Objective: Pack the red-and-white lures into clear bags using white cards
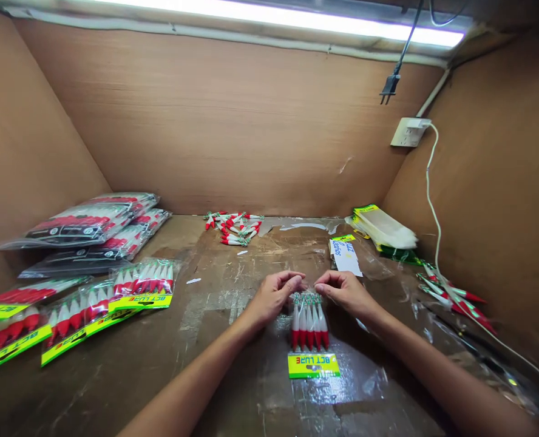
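Note:
A clear plastic bag [310,321] lies flat on the worktable in front of me. Several red-and-white fishing lures sit side by side inside it, their green-and-white ends pointing away from me. Its yellow-green header, marked BCT LURE and upside down to me, is at the near end. My left hand [278,294] pinches at the far left corner of the bag, thumb against forefinger. At the far right corner my right hand [342,291] is closed in a similar pinch. The thin film between the fingertips is hard to make out.
Filled lure packs [144,282] lie at the left, before a stack of larger bags [91,224]. Loose lures [235,227] are heaped at the back. Empty header bags [383,227], a paper label [346,257] and more lures [456,297] sit at the right, near a white cord [433,212].

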Demonstrator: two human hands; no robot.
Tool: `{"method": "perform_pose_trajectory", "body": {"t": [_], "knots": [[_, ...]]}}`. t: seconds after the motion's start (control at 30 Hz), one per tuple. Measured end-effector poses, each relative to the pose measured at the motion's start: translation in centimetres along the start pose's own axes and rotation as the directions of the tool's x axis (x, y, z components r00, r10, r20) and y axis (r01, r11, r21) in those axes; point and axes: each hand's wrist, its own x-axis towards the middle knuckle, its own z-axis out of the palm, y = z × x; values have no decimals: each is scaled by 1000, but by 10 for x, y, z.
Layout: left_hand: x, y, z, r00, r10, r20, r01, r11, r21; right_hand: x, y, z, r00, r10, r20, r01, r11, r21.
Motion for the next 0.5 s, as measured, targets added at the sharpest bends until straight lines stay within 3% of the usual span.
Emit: {"method": "perform_pose_trajectory", "body": {"t": [0.13, 0.33, 0.4, 0.5], "knots": [[4, -11, -10, 995, -96, -3, 95, 983, 158, -1, 15, 3, 998, 57, 39, -61, 993, 97], [3, -16, -15, 986, -167, 9, 161, 959, 232, -5, 16, 5, 954, 223, 202, -260, 947, 187], [3, -13, -16, 982, -188, 7, 179, 946, 269, -6, 14, 4, 967, 196, 164, -215, 970, 109], [5, -9, -19, 976, -218, -4, 208, 926, 314, -7, 10, 5, 996, 47, 72, -40, 994, -99]]}}
